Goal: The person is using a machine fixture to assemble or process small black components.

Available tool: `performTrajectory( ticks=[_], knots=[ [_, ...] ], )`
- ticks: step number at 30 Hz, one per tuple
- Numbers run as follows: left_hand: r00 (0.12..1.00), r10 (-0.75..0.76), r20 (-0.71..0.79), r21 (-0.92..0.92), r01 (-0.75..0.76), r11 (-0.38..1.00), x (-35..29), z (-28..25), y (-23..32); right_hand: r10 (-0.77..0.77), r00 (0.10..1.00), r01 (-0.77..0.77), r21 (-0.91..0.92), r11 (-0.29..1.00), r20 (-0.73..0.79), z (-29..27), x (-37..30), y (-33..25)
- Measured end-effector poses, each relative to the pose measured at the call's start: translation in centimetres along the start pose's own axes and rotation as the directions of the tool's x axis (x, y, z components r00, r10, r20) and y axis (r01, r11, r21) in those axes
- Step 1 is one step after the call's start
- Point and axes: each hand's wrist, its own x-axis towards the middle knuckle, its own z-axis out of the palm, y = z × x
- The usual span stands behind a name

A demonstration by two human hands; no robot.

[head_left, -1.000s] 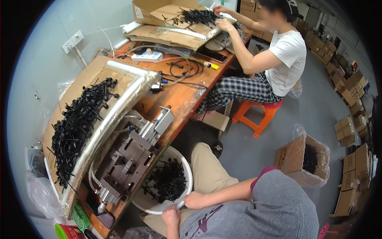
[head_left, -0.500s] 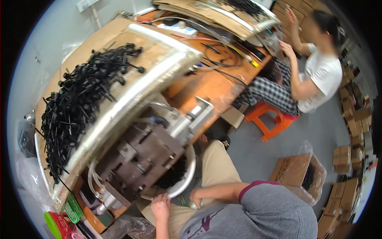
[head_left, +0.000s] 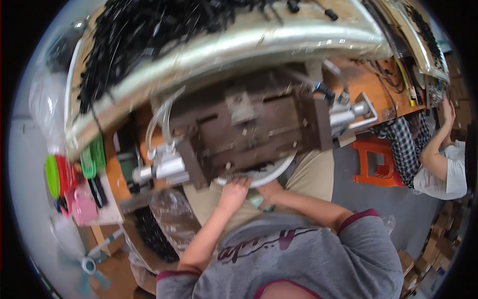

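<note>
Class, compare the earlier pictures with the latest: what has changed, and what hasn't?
The view has turned left, squarely toward the metal fixture. The white basket, mostly visible at first, is now largely hidden below it. The right hand let go of the rim and is now close beside it; whether they touch is unclear. The left hand stays at the rim; black parts still lie heaped on the board.

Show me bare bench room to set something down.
Right of the metal fixture, a patch of orange tabletop looks bare, bordered by dark cables. Crowded: the left end, by the green basket; the cardboard tray, under black parts.
</note>
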Motion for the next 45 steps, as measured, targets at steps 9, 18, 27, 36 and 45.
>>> performTrajectory(
  ticks=[9, 18, 27, 36, 45],
  knots=[
    [0.999, 0.053, 0.013, -0.101, -0.051, 0.994, -3.1, 2.0, 3.7, -0.164, 0.968, 0.223, 0.357, 0.907, -0.188, -11.6, -15.7, -3.6],
    [0.788, -0.077, -0.611, -0.581, -0.380, 0.720, -5.2, -19.9, 13.0, -0.403, 0.185, 0.863, -0.047, 0.502, -0.896, -25.6, -22.0, -15.7],
    [0.411, 0.580, -0.703, 0.163, -0.701, 0.694, -3.0, -24.9, 20.8, -0.529, 0.294, 0.947, 0.317, 0.049, -0.796, -24.0, -21.9, -28.4],
    [0.374, 0.621, -0.689, 0.192, -0.732, 0.653, -4.5, -24.6, 18.8, -0.041, 0.020, 0.803, 0.041, -0.595, -0.999, -19.9, -22.7, -28.6],
    [0.287, 0.100, -0.953, -0.031, -0.421, 0.906, -10.8, -24.1, 10.5, -0.406, -0.069, 0.738, -0.320, 0.594, -0.911, -24.0, -20.2, -16.5]
  ],
)
